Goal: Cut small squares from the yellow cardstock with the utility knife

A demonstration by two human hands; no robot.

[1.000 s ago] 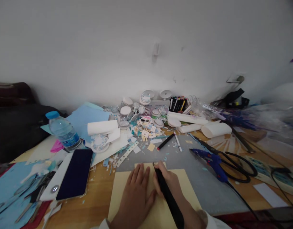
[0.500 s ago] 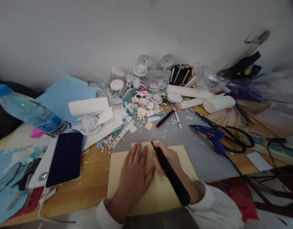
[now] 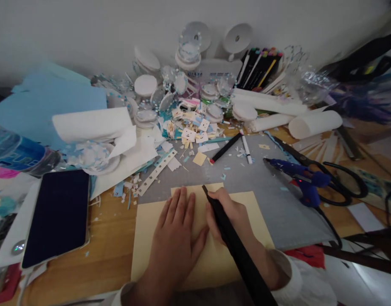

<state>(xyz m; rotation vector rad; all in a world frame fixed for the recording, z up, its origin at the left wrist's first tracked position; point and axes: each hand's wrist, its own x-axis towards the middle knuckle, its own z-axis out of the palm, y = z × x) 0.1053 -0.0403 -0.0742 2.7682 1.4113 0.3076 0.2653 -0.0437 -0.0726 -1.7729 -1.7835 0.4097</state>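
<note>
My left hand lies flat with fingers stretched out, pressing on cream-yellow paper at the table's front. A further piece of the same paper pokes out past the back edge. In my right hand is a long black pen-shaped tool, gripped close to its thin tip. That tip points away from me, near the paper's back edge beside my left fingertips; whether it touches the paper I cannot tell. The tool's back end runs out of the picture at the bottom.
A grey mat lies under the paper, with a blue glue gun and black scissors at right. A phone and bottle stand left. Behind are markers, paper scraps and white rolls.
The view has moved closer and tilted down, so things appear larger. Both hands keep nearly the same pose on the paper, with the black pen-shaped tool still held.
</note>
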